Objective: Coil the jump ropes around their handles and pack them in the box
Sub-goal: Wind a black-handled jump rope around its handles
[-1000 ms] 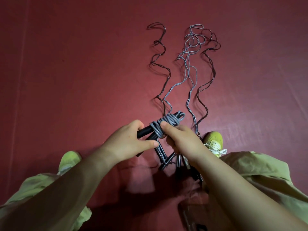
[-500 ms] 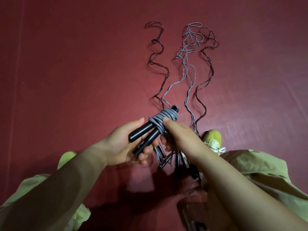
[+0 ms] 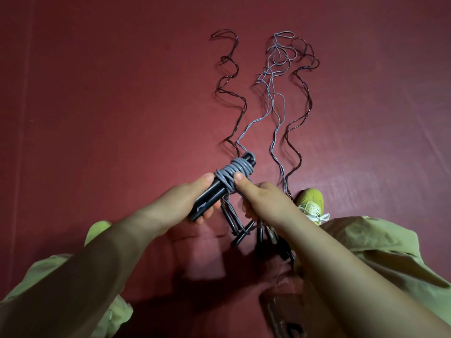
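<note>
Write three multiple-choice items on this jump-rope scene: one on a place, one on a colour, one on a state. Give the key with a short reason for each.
1. Where do the uncoiled lengths of rope lie?
A. On the red floor ahead of the hands
B. Inside a box
C. Over the person's shoulder

2. What colour is the rope wound round the black handles?
A. Yellow
B. Grey
C. White

3. What is the left hand doing?
A. Resting flat on the floor
B. Hanging idle
C. Gripping the black handles

Key:
1 A: the loose ropes trail away over the red floor.
2 B: the grey coil wraps the black handles.
3 C: the left hand curls round the handles, while the right hand presses its thumb on the coil.
</note>
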`<state>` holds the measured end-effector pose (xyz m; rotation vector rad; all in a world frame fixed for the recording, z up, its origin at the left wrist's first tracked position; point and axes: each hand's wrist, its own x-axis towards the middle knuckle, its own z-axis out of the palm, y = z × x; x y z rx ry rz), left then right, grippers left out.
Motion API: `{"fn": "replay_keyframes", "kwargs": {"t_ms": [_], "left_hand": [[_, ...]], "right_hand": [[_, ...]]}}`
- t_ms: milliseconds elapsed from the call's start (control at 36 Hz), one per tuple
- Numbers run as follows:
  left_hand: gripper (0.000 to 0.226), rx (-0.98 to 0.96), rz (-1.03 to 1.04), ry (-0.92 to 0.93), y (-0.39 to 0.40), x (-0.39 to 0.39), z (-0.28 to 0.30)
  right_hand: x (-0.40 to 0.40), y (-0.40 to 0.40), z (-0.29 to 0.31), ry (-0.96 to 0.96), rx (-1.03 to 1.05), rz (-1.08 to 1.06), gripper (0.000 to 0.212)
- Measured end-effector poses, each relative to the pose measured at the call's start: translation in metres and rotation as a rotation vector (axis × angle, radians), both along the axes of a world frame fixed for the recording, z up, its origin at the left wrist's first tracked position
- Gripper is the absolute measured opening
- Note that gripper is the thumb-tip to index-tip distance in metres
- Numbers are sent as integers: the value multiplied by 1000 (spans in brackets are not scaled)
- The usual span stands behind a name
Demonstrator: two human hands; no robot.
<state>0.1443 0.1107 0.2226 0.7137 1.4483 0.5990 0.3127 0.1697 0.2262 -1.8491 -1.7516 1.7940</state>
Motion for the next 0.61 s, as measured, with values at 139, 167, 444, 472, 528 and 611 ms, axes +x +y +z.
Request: {"fn": "replay_keyframes", "kwargs": {"t_ms": [139,167,444,472,528,611], "left_hand": [[76,94,-54,212,3,-5,-7],[79,124,-71,263,2,-7,-9],[32,155,-173,457,-2,-9,-11],[33,155,-182,459,-2,-9,-11],[43,140,-183,436,-2,-7,-10],[59,73,-196,320,-1,-9,-9]], "right_hand": [[-3,-2,0,114,-58,-31,63],[-3,-2,1,155,-85,-49,61],[-3,-2,2,243,-103,-79,49],[-3,-2,2,254,-90,-81,43],[-3,-3,1,277,-73,-97,33],[-3,-5,-1,272,11,-95,31]]}}
